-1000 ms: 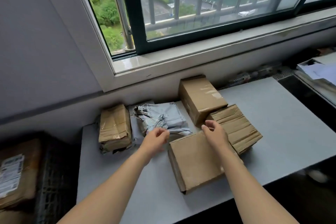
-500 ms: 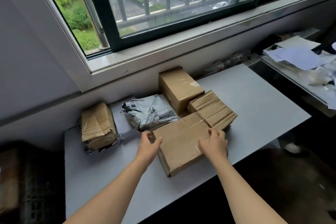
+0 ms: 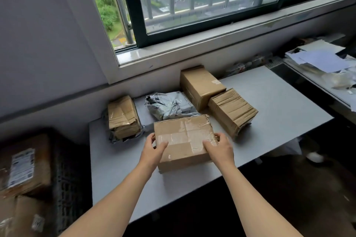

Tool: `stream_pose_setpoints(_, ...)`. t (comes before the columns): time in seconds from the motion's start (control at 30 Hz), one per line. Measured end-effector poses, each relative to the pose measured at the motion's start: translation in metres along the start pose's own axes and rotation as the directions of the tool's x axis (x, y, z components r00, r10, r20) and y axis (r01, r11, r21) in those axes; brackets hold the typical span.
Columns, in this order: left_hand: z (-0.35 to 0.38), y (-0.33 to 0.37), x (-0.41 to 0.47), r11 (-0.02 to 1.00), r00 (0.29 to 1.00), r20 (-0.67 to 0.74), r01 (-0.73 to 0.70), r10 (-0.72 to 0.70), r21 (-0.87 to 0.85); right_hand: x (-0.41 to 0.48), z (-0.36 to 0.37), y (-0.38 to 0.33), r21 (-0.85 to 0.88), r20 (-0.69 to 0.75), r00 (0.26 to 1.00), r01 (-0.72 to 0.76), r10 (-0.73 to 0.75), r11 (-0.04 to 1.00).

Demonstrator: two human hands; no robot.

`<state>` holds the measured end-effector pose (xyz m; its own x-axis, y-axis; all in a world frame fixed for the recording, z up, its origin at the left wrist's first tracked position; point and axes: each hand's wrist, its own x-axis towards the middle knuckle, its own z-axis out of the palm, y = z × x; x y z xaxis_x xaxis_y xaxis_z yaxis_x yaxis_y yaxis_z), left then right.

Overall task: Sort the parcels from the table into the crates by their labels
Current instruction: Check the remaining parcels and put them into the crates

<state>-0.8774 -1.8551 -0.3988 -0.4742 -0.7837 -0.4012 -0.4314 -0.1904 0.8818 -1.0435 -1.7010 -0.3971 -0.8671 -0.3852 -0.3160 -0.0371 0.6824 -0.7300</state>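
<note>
Left hand [image 3: 154, 149], right hand [image 3: 221, 148] gripping taped box [image 3: 183, 136] (thumbs on top)

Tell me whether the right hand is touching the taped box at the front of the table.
Touching. The head view shows the right hand wrapped over the right edge of the taped box, fingers lying on its top, with the left hand on the opposite edge.

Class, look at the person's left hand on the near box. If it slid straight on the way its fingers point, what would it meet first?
The left hand points up and right across the taped box it grips. Beyond that, probably the grey mailer bag, though depth is unclear.
</note>
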Motion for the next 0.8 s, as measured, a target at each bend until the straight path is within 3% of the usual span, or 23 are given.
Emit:
stream_pose_setpoints(0.27,-0.107,0.003,-0.060,0.969,0.988,0.003,-0.152,0.156,-0.193,-0.106,0.022,-0.066,0.161,-0.108,0.976,0.206,-0.190,0.965)
stream_pose_setpoints(0.43,-0.220,-0.008,-0.124,0.939,0.955,-0.050,-0.297,0.292,-0.176,-0.198,0.064,-0.124,0.221,-0.075,0.933,0.359,-0.351,0.907)
stream_pose_setpoints(0.57,-0.324,-0.013,-0.188,0.903,0.918,-0.216,-0.375,0.331,-0.208,-0.270,0.114,-0.178,0.343,0.002,0.845,0.501,-0.534,0.794)
stream_pose_setpoints(0.8,-0.478,-0.037,-0.262,0.870,0.814,-0.435,-0.478,0.386,-0.122,-0.378,0.182,-0.260,0.459,0.151,0.645,0.625,-0.749,0.631)
